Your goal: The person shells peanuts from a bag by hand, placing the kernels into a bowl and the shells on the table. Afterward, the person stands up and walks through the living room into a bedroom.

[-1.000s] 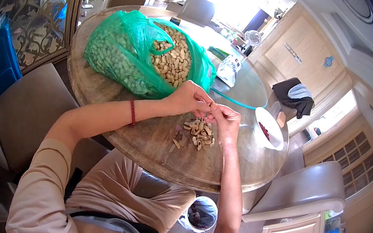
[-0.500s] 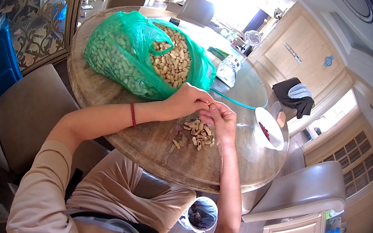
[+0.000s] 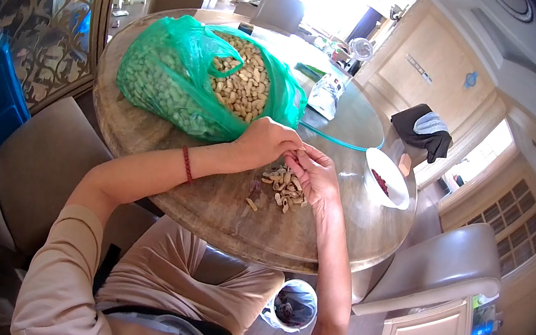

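My left hand (image 3: 261, 144) and my right hand (image 3: 319, 177) meet fingertip to fingertip above the table. Both are closed in a pinch on a peanut, mostly hidden by the fingers. Just below them lies a small pile of broken peanut shells (image 3: 283, 187), with one loose piece to its left. Behind my left hand sits a big green plastic bag (image 3: 156, 87), its mouth open on many unshelled peanuts (image 3: 246, 86). To the right of my right hand stands a white bowl (image 3: 400, 194) holding dark red peanut kernels (image 3: 380, 183).
The round table (image 3: 220, 212) has a clear plastic package (image 3: 326, 95) and a teal cord (image 3: 333, 140) on it. A lined bin (image 3: 299, 291) stands on the floor below its edge. Chairs (image 3: 435, 266) surround the table.
The fingers of both hands have shifted slightly against each other, and the right fingers look more spread. The whole view has moved a little. Bag, shells and bowl stay in place.
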`<state>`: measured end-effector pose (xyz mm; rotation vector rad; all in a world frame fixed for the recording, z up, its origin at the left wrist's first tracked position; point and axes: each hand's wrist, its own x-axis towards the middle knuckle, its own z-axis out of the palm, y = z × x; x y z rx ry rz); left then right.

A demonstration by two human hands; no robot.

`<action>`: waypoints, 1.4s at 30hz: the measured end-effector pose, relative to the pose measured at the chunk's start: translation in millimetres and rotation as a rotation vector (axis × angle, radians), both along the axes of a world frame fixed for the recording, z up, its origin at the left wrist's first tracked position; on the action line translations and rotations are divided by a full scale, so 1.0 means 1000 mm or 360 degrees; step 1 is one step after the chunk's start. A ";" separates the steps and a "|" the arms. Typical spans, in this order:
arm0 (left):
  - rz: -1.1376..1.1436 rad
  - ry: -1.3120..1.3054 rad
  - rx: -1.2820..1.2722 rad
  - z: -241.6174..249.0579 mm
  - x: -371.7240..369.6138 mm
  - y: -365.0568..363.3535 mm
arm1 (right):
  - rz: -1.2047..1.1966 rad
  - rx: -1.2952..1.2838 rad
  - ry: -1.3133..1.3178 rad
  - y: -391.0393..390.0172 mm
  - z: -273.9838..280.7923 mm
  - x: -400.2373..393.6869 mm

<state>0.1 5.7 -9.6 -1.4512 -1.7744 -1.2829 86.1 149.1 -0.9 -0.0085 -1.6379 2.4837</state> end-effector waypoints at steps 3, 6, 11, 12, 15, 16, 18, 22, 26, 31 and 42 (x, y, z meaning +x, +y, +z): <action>-0.0025 -0.0145 0.0049 0.004 0.003 -0.001 | 0.0008 0.0027 0.0003 -0.001 0.004 0.004; -0.0065 -0.0202 0.0155 0.006 0.004 -0.002 | -0.0004 0.0060 0.0014 0.000 0.006 0.005; -0.0089 -0.0324 0.0218 0.007 0.003 -0.002 | -0.0065 0.0134 0.0026 0.007 0.006 0.005; -0.0091 -0.0326 0.0219 0.009 0.004 -0.004 | -0.0128 0.0198 0.0023 0.008 0.006 0.005; -0.0082 -0.0374 0.0236 0.012 0.007 -0.005 | -0.0493 0.0434 0.0181 0.016 0.007 0.005; -0.0115 -0.0333 0.0166 0.011 0.008 -0.006 | -0.0651 0.0498 0.0306 0.024 0.006 0.003; -0.0162 -0.0285 0.0103 0.012 0.010 -0.004 | -0.1065 0.0909 0.0384 0.050 0.004 0.001; -0.0392 -0.0056 -0.0113 0.002 0.016 0.001 | -0.2030 0.1945 0.0531 0.102 0.017 0.008; -0.0502 0.0021 -0.0241 -0.002 0.022 0.004 | -0.2058 0.2220 0.0290 0.183 0.008 0.023; -0.0534 0.0080 -0.0153 -0.003 0.020 0.004 | -0.1920 0.2965 0.0137 0.196 -0.002 0.047; 0.0888 0.0202 -0.0075 0.036 -0.076 -0.045 | -0.1834 0.2775 0.0680 0.110 -0.003 0.025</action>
